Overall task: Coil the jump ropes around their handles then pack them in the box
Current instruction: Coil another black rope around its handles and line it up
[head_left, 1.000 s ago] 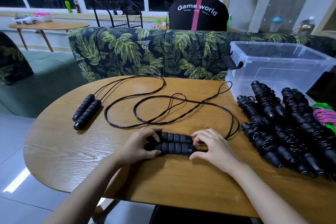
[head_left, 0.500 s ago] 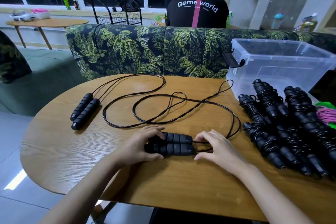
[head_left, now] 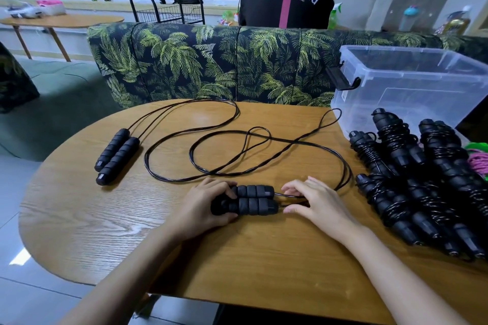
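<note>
Two black foam handles [head_left: 253, 199] of a jump rope lie side by side near the front middle of the wooden table [head_left: 105, 219]. My left hand [head_left: 203, 206] grips their left ends. My right hand [head_left: 314, 202] pinches the thin black cord [head_left: 290, 196] where it leaves the handles' right ends. That cord runs back in loose loops [head_left: 264, 155] across the table. A second rope's paired handles [head_left: 116, 155] lie at the left, its cord uncoiled. A clear plastic box [head_left: 412, 87] stands at the back right.
A pile of several coiled black jump ropes [head_left: 417, 179] lies at the right, with a green and pink rope [head_left: 478, 158] beside it. A leaf-patterned sofa back [head_left: 211, 66] stands just behind the table. A person in a black shirt [head_left: 285, 0] sits beyond it.
My right hand slid off the handles' right ends onto the cord just beyond them. My left hand keeps its hold on the left ends. The camera view shifted slightly.
</note>
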A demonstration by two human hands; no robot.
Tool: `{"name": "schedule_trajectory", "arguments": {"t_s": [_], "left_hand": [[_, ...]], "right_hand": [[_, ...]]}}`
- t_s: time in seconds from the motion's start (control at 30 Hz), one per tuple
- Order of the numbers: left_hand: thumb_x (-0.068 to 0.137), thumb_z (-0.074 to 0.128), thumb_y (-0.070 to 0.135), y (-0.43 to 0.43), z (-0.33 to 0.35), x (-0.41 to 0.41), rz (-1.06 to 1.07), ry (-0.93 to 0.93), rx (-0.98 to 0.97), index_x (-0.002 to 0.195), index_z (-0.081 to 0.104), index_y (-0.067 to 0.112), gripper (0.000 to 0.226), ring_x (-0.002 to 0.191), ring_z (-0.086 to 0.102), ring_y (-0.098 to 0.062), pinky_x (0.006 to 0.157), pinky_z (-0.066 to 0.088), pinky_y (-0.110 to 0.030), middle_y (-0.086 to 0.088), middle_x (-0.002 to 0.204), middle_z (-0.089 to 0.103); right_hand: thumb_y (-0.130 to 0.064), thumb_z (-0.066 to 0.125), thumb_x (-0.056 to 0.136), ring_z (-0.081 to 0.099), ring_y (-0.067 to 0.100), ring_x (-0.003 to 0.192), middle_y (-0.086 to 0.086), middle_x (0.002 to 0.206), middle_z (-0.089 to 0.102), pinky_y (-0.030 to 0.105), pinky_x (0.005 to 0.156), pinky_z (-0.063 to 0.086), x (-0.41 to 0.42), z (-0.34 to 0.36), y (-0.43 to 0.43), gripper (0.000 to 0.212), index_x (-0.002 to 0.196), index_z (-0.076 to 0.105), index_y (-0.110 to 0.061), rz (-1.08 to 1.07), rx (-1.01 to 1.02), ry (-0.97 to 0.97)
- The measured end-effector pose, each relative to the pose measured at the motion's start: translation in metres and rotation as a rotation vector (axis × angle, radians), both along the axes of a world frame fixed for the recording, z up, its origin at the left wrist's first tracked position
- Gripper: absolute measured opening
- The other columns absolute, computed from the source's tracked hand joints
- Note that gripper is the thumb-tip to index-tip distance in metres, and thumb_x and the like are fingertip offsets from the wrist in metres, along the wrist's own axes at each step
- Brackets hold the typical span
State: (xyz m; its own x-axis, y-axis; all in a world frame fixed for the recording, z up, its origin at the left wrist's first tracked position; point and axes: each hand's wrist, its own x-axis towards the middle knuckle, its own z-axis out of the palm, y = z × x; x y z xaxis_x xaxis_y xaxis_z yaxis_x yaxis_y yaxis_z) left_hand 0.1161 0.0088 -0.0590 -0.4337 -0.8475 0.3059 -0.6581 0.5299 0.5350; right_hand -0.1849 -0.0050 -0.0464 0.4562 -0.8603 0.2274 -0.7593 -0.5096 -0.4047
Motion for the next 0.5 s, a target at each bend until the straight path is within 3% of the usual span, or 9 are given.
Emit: {"name": "schedule_trajectory", "arguments": {"t_s": [0.1,0.23,0.3,0.37,0.43,0.5], "left_hand": [[0.076,0.071,0.052,0.001,-0.004,0.003,0.085,0.018,-0.037,0.101,0.057,0.036,0.032,0.123,0.051,-0.009,0.095,0.048,-0.046,0.018,0.132,0.057],[0.076,0.068,0.053,0.003,-0.007,0.004,0.165,0.027,-0.064,0.101,0.063,0.03,0.035,0.121,0.052,-0.013,0.095,0.048,-0.046,0.014,0.131,0.06],[0.076,0.067,0.056,0.003,-0.008,0.0,0.208,0.014,-0.075,0.102,0.064,0.03,0.037,0.12,0.053,-0.014,0.094,0.048,-0.046,0.012,0.13,0.061],[0.075,0.066,0.057,0.002,-0.01,-0.008,0.264,0.006,-0.082,0.102,0.066,0.03,0.038,0.119,0.055,-0.016,0.093,0.048,-0.048,0.011,0.128,0.063],[0.075,0.069,0.053,0.001,-0.009,-0.02,0.32,-0.01,-0.084,0.102,0.067,0.029,0.037,0.114,0.056,-0.019,0.091,0.049,-0.048,0.009,0.126,0.065],[0.076,0.075,0.046,-0.002,-0.007,-0.035,0.371,-0.02,-0.09,0.103,0.068,0.028,0.033,0.11,0.056,-0.022,0.088,0.049,-0.048,0.007,0.127,0.065]], "right_hand": [[-0.042,0.067,0.088,0.047,-0.007,0.106,-0.021,0.111,0.059,0.024,0.11,0.029,0.001,0.004,-0.007,0.042,0.128,0.059,-0.03,-0.017,-0.037,0.062],[-0.045,0.062,0.09,0.058,0.005,0.108,-0.016,0.113,0.068,0.025,0.104,0.034,-0.011,0.004,-0.011,0.033,0.118,0.068,-0.028,-0.079,-0.087,0.135],[-0.048,0.063,0.086,0.063,0.008,0.09,-0.015,0.095,0.071,0.025,0.082,0.042,-0.016,0.002,-0.008,0.027,0.1,0.073,-0.027,-0.148,-0.17,0.158],[-0.05,0.067,0.079,0.061,0.01,0.07,-0.014,0.073,0.068,0.023,0.061,0.041,-0.021,0.0,-0.001,0.026,0.081,0.074,-0.024,-0.242,-0.287,0.154],[-0.047,0.073,0.076,0.058,0.012,0.063,-0.012,0.063,0.063,0.022,0.053,0.038,-0.022,0.0,0.007,0.024,0.073,0.073,-0.024,-0.335,-0.344,0.126],[-0.041,0.079,0.075,0.058,0.015,0.063,-0.009,0.059,0.06,0.026,0.057,0.047,-0.021,0.003,0.014,0.021,0.068,0.071,-0.023,-0.396,-0.377,0.083]]}}
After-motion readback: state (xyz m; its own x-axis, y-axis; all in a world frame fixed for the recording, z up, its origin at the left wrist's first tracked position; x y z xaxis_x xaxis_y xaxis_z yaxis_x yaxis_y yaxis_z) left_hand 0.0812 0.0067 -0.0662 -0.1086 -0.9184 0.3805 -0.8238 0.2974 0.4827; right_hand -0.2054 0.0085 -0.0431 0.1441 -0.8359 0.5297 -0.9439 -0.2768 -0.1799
